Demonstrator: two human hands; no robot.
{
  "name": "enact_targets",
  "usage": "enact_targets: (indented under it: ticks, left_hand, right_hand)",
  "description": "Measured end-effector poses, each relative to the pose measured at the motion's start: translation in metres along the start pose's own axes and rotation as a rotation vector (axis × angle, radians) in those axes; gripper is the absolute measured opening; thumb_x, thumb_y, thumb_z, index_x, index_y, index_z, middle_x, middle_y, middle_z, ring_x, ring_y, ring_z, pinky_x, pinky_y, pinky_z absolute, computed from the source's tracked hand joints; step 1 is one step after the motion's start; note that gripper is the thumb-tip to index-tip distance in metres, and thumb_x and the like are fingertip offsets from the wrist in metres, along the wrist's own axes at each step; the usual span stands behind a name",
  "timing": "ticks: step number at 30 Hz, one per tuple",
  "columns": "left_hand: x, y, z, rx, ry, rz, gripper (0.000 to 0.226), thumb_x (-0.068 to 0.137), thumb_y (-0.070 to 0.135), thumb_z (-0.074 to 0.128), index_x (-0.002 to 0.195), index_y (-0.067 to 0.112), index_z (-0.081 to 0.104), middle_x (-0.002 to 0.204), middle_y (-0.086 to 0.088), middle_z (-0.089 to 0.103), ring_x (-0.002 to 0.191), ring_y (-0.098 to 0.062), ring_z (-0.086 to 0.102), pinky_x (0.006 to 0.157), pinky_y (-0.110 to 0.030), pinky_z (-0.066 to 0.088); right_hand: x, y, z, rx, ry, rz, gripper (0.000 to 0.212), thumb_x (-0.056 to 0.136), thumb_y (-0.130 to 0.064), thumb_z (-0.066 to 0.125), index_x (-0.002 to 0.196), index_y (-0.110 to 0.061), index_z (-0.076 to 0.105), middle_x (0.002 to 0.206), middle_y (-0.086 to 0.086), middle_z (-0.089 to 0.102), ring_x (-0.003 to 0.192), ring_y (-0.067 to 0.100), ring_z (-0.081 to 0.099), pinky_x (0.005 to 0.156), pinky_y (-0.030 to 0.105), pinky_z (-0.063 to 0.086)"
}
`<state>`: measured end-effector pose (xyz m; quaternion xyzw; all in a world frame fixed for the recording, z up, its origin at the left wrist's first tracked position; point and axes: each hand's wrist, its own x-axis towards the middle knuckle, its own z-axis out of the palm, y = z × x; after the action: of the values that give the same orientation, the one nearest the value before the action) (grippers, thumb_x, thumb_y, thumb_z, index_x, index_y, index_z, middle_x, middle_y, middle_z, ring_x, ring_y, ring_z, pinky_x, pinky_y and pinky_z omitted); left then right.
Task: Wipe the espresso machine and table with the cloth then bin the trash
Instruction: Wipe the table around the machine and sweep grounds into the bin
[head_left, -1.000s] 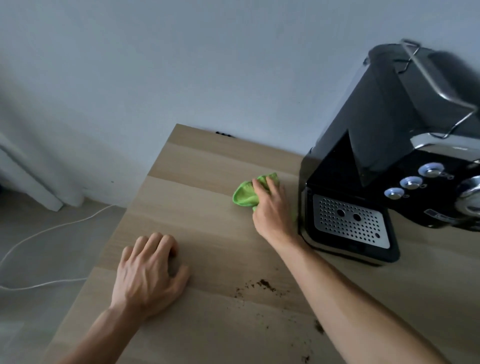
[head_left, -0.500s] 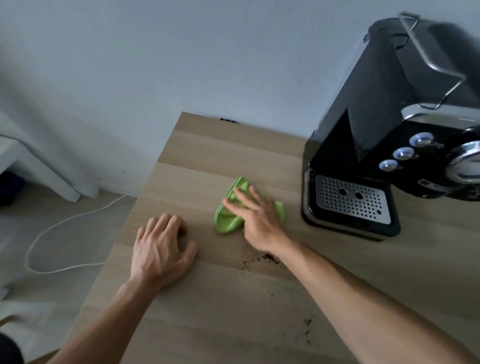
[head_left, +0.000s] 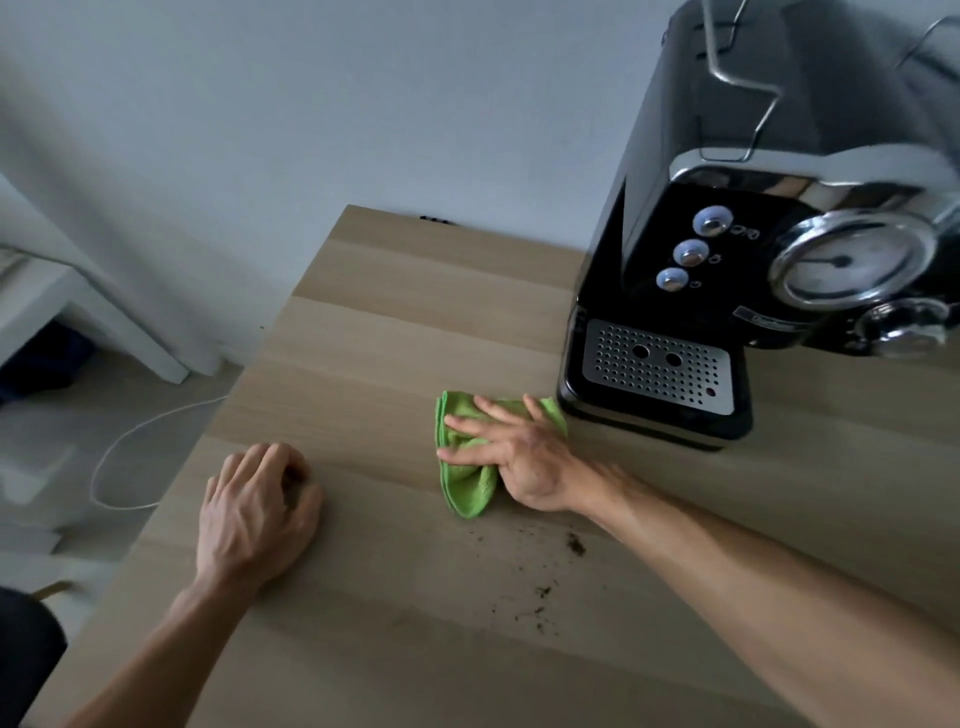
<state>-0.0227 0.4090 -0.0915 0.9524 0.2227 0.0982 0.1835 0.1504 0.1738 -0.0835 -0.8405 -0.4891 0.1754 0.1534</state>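
Note:
A green cloth (head_left: 465, 488) lies crumpled on the light wooden table (head_left: 395, 312), just left of the black espresso machine (head_left: 727, 270). My right hand (head_left: 511, 449) presses flat on the cloth with fingers spread, pointing left. Dark coffee grounds (head_left: 574, 544) are scattered on the table under my right forearm. My left hand (head_left: 254, 512) rests on the table near its left edge, fingers curled under, holding nothing that I can see.
The machine's perforated metal drip tray (head_left: 657, 371) faces me. The table's left edge drops to the floor, where a white cable (head_left: 119, 447) loops. A white wall stands behind the table. A white furniture piece (head_left: 47, 306) is at far left.
My right hand has dragged the cloth from beside the machine's left side toward me, now in front of the drip tray. My left hand stays in place. The camera has moved closer.

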Motion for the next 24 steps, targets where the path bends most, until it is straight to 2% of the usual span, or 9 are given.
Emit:
enact_targets:
  ticks: [3,4,5,7,9,13,15,19,24]
  left_hand:
    - [0.0,0.001,-0.001,0.009,0.002,-0.003,0.025,0.067,0.044,0.04,0.079,0.023,0.049,0.08,0.001,0.051,0.082,-0.027,0.047,0.071,-0.038,0.036]
    - [0.0,0.001,0.0,0.009,0.003,-0.001,0.025,0.067,0.043,0.04,0.079,0.023,0.048,0.08,0.001,0.051,0.082,-0.027,0.047,0.072,-0.038,0.036]
    - [-0.001,0.001,0.0,0.01,-0.001,0.002,0.025,0.067,0.043,0.04,0.079,0.023,0.048,0.08,0.001,0.051,0.082,-0.027,0.047,0.072,-0.038,0.036]
    - [0.0,0.0,0.0,0.007,-0.012,0.005,0.026,0.068,0.044,0.04,0.08,0.023,0.049,0.08,0.001,0.051,0.082,-0.027,0.047,0.071,-0.038,0.036]
    - [0.002,-0.002,0.0,0.004,-0.02,0.028,0.026,0.069,0.046,0.039,0.08,0.023,0.048,0.08,0.001,0.05,0.081,-0.026,0.046,0.07,-0.038,0.037]
    - [0.004,-0.004,-0.001,-0.012,-0.026,0.04,0.026,0.069,0.046,0.039,0.079,0.024,0.047,0.08,0.0,0.05,0.081,-0.026,0.045,0.069,-0.037,0.035]
    - [0.003,-0.004,-0.001,-0.017,-0.036,0.038,0.025,0.068,0.046,0.04,0.079,0.025,0.047,0.08,0.002,0.05,0.082,-0.025,0.045,0.07,-0.037,0.035]
    - [0.002,-0.006,-0.002,-0.041,-0.033,0.039,0.026,0.068,0.047,0.04,0.079,0.025,0.047,0.079,0.004,0.048,0.082,-0.024,0.045,0.071,-0.037,0.034]
    - [0.002,-0.009,-0.002,-0.052,-0.039,0.047,0.031,0.068,0.048,0.038,0.081,0.023,0.05,0.082,0.002,0.051,0.084,-0.026,0.046,0.073,-0.039,0.037]
  right_hand:
    - [-0.023,0.004,0.016,-0.007,0.114,0.138,0.052,0.093,-0.016,0.014,0.132,-0.041,0.037,0.148,-0.012,0.023,0.142,0.03,0.017,0.108,0.065,-0.002]
    - [-0.03,0.005,0.022,-0.012,0.158,0.19,0.052,0.091,-0.018,0.013,0.132,-0.041,0.036,0.148,-0.01,0.026,0.141,0.034,0.021,0.107,0.069,0.003]
    - [-0.035,0.005,0.026,-0.019,0.208,0.248,0.052,0.091,-0.016,0.015,0.132,-0.04,0.038,0.148,-0.007,0.03,0.14,0.036,0.024,0.105,0.071,0.005]
    - [-0.043,0.002,0.031,-0.025,0.294,0.367,0.055,0.093,-0.005,0.025,0.135,-0.038,0.041,0.152,-0.002,0.028,0.141,0.036,0.019,0.104,0.064,-0.001]
    - [-0.046,-0.007,0.03,-0.001,0.307,0.483,0.06,0.094,0.001,0.033,0.138,-0.039,0.037,0.156,-0.004,0.017,0.144,0.03,0.008,0.106,0.058,-0.008]
    - [-0.025,-0.033,0.025,0.07,0.299,0.607,0.064,0.091,0.0,0.038,0.14,-0.041,0.035,0.158,-0.008,0.011,0.145,0.024,0.0,0.11,0.061,-0.004]
    - [-0.008,-0.047,0.028,0.082,0.265,0.525,0.064,0.09,0.002,0.038,0.138,-0.04,0.039,0.157,-0.009,0.015,0.145,0.023,0.002,0.11,0.061,-0.005]
    - [0.011,-0.072,0.037,0.067,0.11,0.206,0.06,0.091,0.005,0.036,0.131,-0.039,0.05,0.153,-0.011,0.026,0.145,0.025,0.011,0.109,0.066,0.0]
    - [-0.018,-0.052,0.027,0.069,0.014,-0.004,0.051,0.09,0.002,0.042,0.121,-0.034,0.061,0.145,-0.014,0.04,0.142,0.022,0.023,0.109,0.06,0.001]
